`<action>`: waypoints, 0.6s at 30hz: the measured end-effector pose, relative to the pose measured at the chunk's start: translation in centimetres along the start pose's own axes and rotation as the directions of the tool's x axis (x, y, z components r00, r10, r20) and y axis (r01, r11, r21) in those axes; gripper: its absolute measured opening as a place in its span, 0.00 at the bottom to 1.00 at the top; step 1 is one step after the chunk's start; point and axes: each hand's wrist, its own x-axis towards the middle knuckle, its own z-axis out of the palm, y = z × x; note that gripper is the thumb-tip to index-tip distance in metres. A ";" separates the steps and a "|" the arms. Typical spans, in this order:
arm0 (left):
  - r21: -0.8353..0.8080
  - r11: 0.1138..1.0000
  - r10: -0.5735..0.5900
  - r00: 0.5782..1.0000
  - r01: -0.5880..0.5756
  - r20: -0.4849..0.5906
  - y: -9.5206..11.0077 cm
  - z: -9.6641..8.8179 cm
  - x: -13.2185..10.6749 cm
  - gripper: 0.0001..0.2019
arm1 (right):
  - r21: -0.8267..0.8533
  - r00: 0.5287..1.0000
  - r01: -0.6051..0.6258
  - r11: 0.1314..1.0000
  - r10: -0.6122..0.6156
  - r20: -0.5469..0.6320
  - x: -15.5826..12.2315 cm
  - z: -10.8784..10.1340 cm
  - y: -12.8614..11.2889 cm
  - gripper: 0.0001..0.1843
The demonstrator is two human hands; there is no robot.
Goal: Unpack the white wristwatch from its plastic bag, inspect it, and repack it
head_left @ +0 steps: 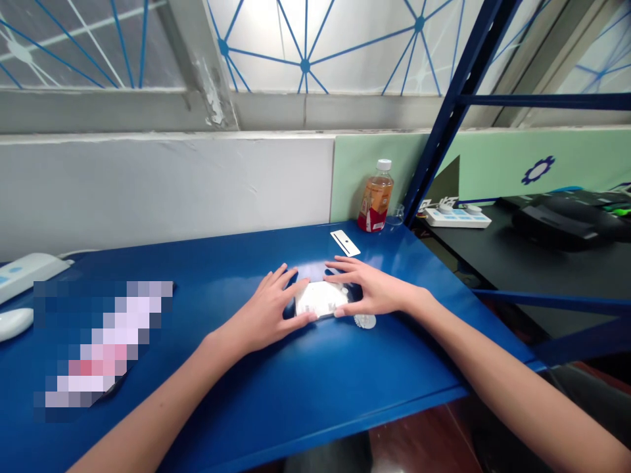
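Head view shows two hands on one blue table (296,394). One white sheet (319,299) lies flat on the table between them, at 12 o'clock from the person. A dark edge shows around it.

The left hand (269,314) is at 9 o'clock from the sheet. Its fingers are spread wide and flat. Its thumb and fingertips touch the sheet's left edge. The right hand (377,293) is at 3 o'clock from the sheet. It is spread out flat too, with its thumb and fingertips on the right edge. Neither hand is curled around the sheet. Both just rest on it.

One small round white disc (365,320) lies at 4 o'clock from the sheet, just beside the right hand. One white card (345,243) with a dark dot lies at 1 o'clock, near the right fingertips. One bottle (375,197) of orange drink stands upright farther off at 1 o'clock, at the back of the table.

One white mouse (14,323) lies far off at 9 o'clock, at the left edge. One white box (27,272) lies just behind it. One power strip (457,217) lies at 2 o'clock on one black table (517,269).
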 end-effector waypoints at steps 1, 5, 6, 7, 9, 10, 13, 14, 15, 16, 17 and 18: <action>0.006 1.000 -0.002 1.000 0.002 -0.005 0.0 -0.1 0.0 0.39 | 0.000 1.000 -0.003 1.000 0.003 0.000 0.0 0.0 0.0 0.43; 0.021 1.000 0.016 1.000 -0.015 -0.005 -0.5 -0.3 -0.1 0.42 | -0.014 1.000 -0.009 1.000 0.009 -0.013 -0.1 -0.2 -0.2 0.38; 0.016 1.000 0.024 1.000 -0.024 0.000 -0.6 -0.3 -0.2 0.42 | -0.014 1.000 -0.008 1.000 0.008 -0.018 -0.1 -0.3 -0.2 0.37; 0.008 1.000 0.030 1.000 -0.031 0.003 -0.7 -0.2 -0.2 0.43 | -0.013 1.000 -0.007 1.000 0.007 -0.025 -0.2 -0.3 -0.3 0.36; -0.009 0.999 0.032 0.999 -0.032 0.004 -0.8 -0.2 -0.2 0.43 | -0.010 1.000 -0.002 1.000 0.002 -0.031 -0.2 -0.3 -0.4 0.35; -0.016 0.999 0.029 1.000 -0.029 0.004 -0.8 -0.2 -0.2 0.44 | -0.009 1.000 0.001 1.000 -0.001 -0.031 -0.3 -0.3 -0.4 0.36; -0.037 0.999 0.029 0.999 -0.029 -0.014 -0.8 -0.3 -0.2 0.43 | -0.018 0.999 0.023 1.000 -0.024 -0.034 -0.2 -0.1 -0.5 0.37; -0.042 0.999 0.031 0.999 -0.032 -0.024 -0.8 -0.3 -0.2 0.43 | -0.021 0.999 0.034 0.999 -0.035 -0.036 -0.2 0.0 -0.5 0.37; -0.044 0.998 0.034 0.999 -0.036 -0.032 -0.8 -0.4 -0.2 0.42 | -0.022 0.998 0.045 0.999 -0.046 -0.041 -0.1 0.1 -0.5 0.37; -0.044 0.998 0.036 0.999 -0.038 -0.036 -0.7 -0.4 -0.3 0.42 | -0.021 0.997 0.053 0.998 -0.054 -0.046 -0.1 0.1 -0.5 0.37; -0.045 0.998 0.037 0.999 -0.039 -0.036 -0.7 -0.4 -0.3 0.42 | -0.019 0.997 0.056 0.998 -0.057 -0.053 -0.1 0.2 -0.6 0.37; -0.046 0.998 0.036 0.999 -0.038 -0.034 -0.6 -0.4 -0.3 0.42 | -0.017 0.997 0.054 0.998 -0.055 -0.058 -0.1 0.2 -0.6 0.37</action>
